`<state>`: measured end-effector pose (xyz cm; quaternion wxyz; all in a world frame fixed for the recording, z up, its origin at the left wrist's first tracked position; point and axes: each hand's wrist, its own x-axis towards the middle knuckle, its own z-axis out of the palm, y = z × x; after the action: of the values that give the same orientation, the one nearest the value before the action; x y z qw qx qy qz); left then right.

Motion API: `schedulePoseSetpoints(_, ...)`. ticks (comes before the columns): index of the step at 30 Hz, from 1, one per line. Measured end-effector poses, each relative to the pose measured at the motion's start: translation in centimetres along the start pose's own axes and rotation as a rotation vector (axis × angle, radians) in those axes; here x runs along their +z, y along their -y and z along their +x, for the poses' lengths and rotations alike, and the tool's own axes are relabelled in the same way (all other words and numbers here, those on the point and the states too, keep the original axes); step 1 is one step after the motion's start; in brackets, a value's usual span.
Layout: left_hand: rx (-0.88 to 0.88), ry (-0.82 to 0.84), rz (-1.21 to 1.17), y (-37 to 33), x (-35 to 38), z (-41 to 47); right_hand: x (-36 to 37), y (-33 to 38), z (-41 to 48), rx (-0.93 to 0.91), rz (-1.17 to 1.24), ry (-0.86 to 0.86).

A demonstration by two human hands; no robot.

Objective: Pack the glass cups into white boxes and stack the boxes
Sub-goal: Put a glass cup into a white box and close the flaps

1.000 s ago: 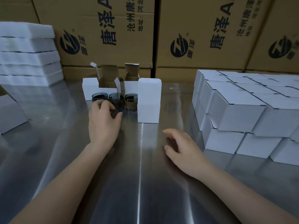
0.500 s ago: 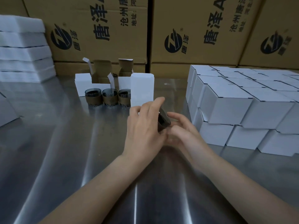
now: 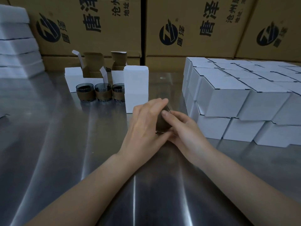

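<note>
**Layout of the table**

Three cups [image 3: 103,92] are set in a row on the table [image 3: 48,144], left of its middle and towards the back. Just right of the row, an upright box [image 3: 136,90] is stood. Behind the cups, two open boxes [image 3: 75,78] are placed side by side. At the right, a stack of closed boxes [image 3: 228,98] is built in two layers. At the far left, a pile of flat sheets [image 3: 16,46] is laid. Large cartons [image 3: 97,26] are lined along the back, behind everything else. In front of the upright box, a fourth cup [image 3: 162,123] is held between the left hand [image 3: 146,126] and the right hand [image 3: 187,134], one at either side
</note>
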<state>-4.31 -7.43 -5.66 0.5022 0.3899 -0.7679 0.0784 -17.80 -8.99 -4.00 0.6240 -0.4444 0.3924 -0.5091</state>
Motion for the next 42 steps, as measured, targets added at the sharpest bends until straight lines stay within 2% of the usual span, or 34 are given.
schedulePoseSetpoints(3,-0.052,0.002,0.036,0.5,-0.5,0.4,-0.2,0.1,0.2,-0.023,0.015,-0.032)
schedulePoseSetpoints(9,-0.479,-0.051,0.191,3.6,-0.6,3.3,-0.8,0.3,0.8,-0.014,0.047,-0.095)
schedulePoseSetpoints(13,-0.700,-0.070,0.113,5.5,0.0,5.6,-1.3,0.2,1.0,-0.001,0.069,-0.039)
schedulePoseSetpoints(18,-0.887,-0.120,0.024,6.6,1.2,8.8,-1.9,0.0,1.5,-0.002,0.055,0.005)
schedulePoseSetpoints(25,-0.954,-0.141,0.010,6.9,2.2,9.4,-2.0,0.0,1.6,-0.006,0.112,0.032)
schedulePoseSetpoints(30,-0.891,-0.194,-0.184,6.7,1.1,8.4,-1.9,0.4,1.4,0.021,0.234,0.037)
schedulePoseSetpoints(37,-0.867,-0.108,-0.430,6.2,-1.8,6.1,-1.9,0.7,1.3,-0.002,0.488,0.085)
schedulePoseSetpoints(42,-0.876,-0.059,-0.715,4.7,-3.3,5.0,-1.6,1.2,1.0,-0.034,0.485,0.138)
